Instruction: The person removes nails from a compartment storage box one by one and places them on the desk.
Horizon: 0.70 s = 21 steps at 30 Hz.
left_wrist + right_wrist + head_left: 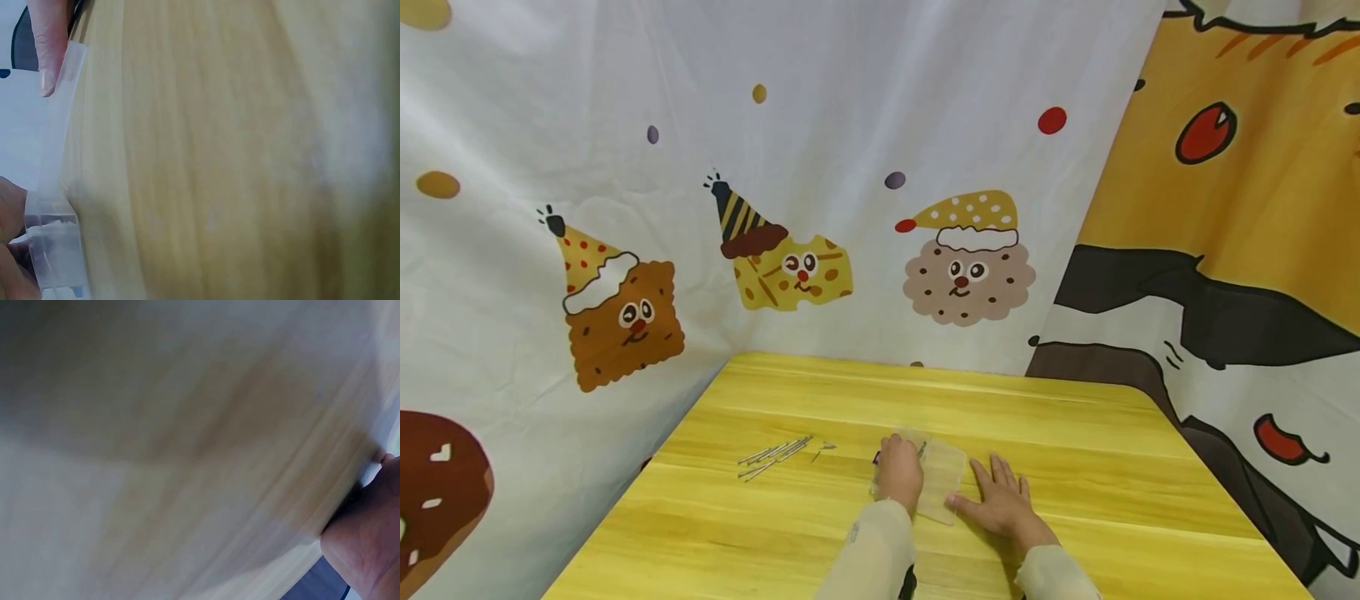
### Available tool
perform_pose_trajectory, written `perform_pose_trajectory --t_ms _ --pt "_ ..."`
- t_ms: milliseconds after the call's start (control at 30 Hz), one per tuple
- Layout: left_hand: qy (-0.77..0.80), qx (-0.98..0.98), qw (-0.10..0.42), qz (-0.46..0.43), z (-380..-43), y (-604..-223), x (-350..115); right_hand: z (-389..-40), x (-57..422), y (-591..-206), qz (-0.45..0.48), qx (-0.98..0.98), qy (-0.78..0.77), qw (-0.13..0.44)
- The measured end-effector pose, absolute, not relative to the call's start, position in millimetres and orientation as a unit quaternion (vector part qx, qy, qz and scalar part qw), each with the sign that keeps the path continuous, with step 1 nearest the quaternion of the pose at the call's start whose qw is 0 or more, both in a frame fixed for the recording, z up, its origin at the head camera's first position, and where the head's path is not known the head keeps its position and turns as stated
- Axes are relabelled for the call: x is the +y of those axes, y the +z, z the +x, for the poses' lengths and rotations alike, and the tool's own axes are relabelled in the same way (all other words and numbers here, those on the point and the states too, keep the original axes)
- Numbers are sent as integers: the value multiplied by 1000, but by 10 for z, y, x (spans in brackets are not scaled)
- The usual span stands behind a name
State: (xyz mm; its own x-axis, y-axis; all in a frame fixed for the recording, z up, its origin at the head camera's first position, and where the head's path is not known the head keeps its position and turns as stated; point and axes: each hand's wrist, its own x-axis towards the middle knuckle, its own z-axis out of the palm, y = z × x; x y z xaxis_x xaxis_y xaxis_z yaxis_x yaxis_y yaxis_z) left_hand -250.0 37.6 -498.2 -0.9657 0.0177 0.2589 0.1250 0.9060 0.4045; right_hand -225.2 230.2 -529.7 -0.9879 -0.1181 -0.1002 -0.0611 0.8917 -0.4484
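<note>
A clear plastic box (59, 256) lies on the table with its lid (946, 471) folded open to the right. My left hand (898, 471) is over the box's compartment, fingers curled down into it; I cannot tell what they grip. Beside its knuckles a small dark, thin piece (922, 448) shows against the plastic. My right hand (1002, 502) rests with spread fingers on the table, its thumb at the lid's right edge. In the left wrist view, a fingertip (47, 81) overlaps the lid's far end.
Several long, thin silver nail-like rods (775, 454) lie loosely together left of the box. Close by are a few smaller metal pieces (826, 447). The yellow wood-grain table (760, 533) ends at a patterned cloth (820, 150) behind.
</note>
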Motion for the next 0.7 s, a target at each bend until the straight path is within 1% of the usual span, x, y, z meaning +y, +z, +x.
perform_pose_trajectory --t_ms 367,567,700 --pt "-161 -978 106 -82 -2548 -4954 334 -2221 2298 -5269 -47 970 -229 66" --pt "-129 -976 130 -116 -2562 -4932 306 -2155 2253 -5118 -55 969 -234 62" --pt "-137 -975 128 -115 -2540 -4928 289 -2138 2252 -5105 -59 966 -244 62"
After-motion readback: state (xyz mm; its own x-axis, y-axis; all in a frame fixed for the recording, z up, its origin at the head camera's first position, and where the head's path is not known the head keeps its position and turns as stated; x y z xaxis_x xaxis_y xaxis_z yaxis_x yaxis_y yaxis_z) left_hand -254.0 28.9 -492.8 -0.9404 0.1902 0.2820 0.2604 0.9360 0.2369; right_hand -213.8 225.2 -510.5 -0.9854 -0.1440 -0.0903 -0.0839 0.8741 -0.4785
